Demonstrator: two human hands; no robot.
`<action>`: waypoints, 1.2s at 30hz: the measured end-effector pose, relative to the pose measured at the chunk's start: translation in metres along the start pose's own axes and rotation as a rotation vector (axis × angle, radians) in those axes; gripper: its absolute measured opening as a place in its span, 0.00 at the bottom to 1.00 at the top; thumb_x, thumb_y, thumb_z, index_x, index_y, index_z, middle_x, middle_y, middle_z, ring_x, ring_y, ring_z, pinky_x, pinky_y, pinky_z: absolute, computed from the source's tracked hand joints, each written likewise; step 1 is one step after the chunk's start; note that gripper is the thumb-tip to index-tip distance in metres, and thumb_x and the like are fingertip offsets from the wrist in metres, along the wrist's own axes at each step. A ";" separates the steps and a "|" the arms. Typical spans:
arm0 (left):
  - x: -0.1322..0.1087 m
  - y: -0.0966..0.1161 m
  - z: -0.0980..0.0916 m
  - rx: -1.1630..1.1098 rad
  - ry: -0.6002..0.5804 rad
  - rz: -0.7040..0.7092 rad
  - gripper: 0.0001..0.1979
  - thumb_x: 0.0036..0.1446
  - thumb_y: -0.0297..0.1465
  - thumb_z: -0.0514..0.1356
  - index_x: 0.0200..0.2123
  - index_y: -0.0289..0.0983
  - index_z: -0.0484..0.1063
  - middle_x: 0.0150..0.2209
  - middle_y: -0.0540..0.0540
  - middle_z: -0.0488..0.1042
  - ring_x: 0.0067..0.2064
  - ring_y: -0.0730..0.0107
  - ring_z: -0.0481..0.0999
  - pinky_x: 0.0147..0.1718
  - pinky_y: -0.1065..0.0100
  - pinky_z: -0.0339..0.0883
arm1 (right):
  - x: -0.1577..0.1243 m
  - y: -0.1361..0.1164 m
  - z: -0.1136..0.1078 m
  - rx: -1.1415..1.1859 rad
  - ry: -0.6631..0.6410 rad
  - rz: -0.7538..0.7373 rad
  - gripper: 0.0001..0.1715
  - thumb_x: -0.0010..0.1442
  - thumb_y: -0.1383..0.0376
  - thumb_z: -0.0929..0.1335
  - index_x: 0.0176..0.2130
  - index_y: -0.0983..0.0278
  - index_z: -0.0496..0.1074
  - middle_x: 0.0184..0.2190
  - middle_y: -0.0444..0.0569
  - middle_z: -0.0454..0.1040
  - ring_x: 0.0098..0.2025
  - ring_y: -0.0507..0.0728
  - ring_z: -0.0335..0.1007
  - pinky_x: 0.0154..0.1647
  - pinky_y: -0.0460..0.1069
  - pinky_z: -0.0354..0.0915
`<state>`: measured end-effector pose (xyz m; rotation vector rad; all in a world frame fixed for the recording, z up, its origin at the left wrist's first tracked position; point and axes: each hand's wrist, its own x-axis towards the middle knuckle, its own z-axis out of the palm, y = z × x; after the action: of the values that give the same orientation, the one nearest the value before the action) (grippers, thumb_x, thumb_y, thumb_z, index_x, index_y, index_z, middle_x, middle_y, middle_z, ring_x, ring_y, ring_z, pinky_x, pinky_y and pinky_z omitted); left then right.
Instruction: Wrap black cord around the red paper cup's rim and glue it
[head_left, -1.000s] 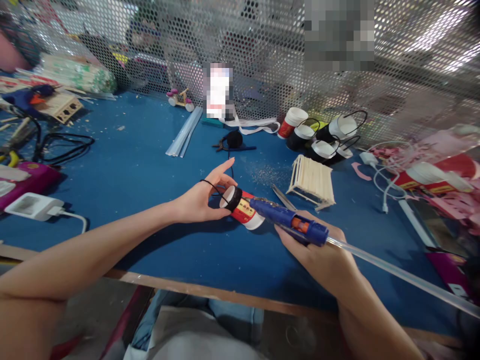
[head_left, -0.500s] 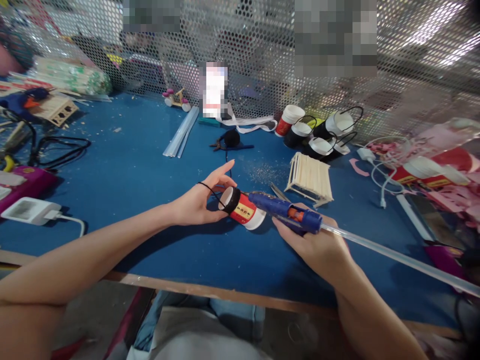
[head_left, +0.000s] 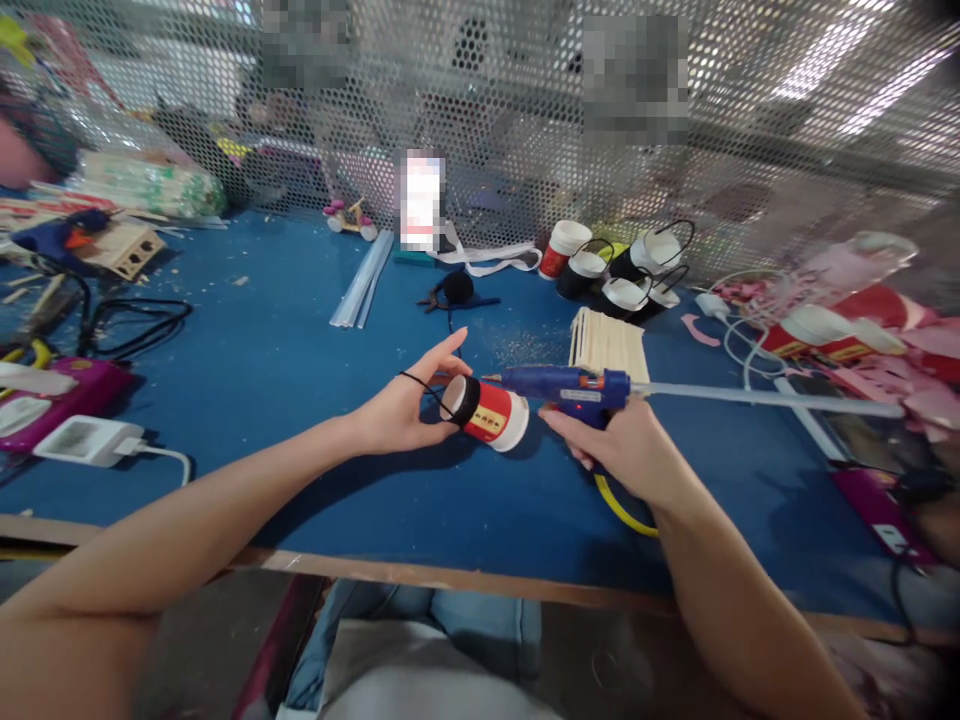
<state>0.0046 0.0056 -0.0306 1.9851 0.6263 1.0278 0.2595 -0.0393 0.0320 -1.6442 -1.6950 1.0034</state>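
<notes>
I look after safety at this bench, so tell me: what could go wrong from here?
1. The nozzle of the glue gun points toward the left hand, close to its fingers; if hot, it might burn them.
2. The long glue stick juts out behind the gun toward the pink pile and could snag there.
3. The cup is tilted in the left hand and might turn or slip if that grip loosens.
</notes>
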 end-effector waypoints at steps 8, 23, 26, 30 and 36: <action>-0.001 -0.003 0.000 0.056 0.000 0.019 0.51 0.47 0.23 0.63 0.67 0.47 0.37 0.52 0.41 0.66 0.55 0.58 0.69 0.58 0.52 0.61 | 0.014 0.005 -0.024 0.068 0.134 0.016 0.21 0.47 0.49 0.73 0.28 0.65 0.72 0.23 0.47 0.74 0.24 0.52 0.68 0.26 0.48 0.64; 0.000 0.003 -0.001 0.119 0.009 -0.028 0.49 0.48 0.25 0.63 0.67 0.43 0.37 0.51 0.40 0.66 0.52 0.60 0.70 0.55 0.53 0.64 | 0.090 0.043 -0.068 -0.824 0.427 0.333 0.30 0.60 0.47 0.61 0.38 0.71 0.75 0.38 0.66 0.76 0.42 0.69 0.72 0.36 0.55 0.63; 0.000 0.004 -0.001 0.122 0.015 -0.036 0.49 0.48 0.25 0.63 0.67 0.43 0.37 0.51 0.40 0.66 0.52 0.60 0.70 0.55 0.54 0.65 | 0.085 0.039 -0.062 -0.888 0.488 0.296 0.29 0.61 0.53 0.62 0.43 0.76 0.74 0.44 0.72 0.72 0.47 0.71 0.69 0.40 0.58 0.63; 0.000 0.003 0.000 0.105 0.028 -0.021 0.50 0.47 0.24 0.64 0.67 0.45 0.37 0.51 0.41 0.66 0.51 0.61 0.70 0.55 0.54 0.64 | 0.064 0.013 -0.035 -0.866 0.572 -0.135 0.19 0.60 0.58 0.66 0.41 0.71 0.76 0.43 0.65 0.72 0.49 0.69 0.66 0.45 0.60 0.62; 0.000 0.000 0.001 0.048 0.023 0.038 0.52 0.45 0.22 0.64 0.67 0.48 0.37 0.49 0.44 0.66 0.51 0.63 0.70 0.56 0.54 0.63 | 0.024 -0.046 0.045 -0.614 0.127 -0.824 0.14 0.58 0.57 0.68 0.36 0.65 0.77 0.33 0.53 0.71 0.38 0.59 0.63 0.42 0.54 0.62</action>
<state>0.0058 0.0050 -0.0312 2.0368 0.6329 1.0687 0.1948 -0.0195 0.0426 -1.0622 -2.4066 -0.0253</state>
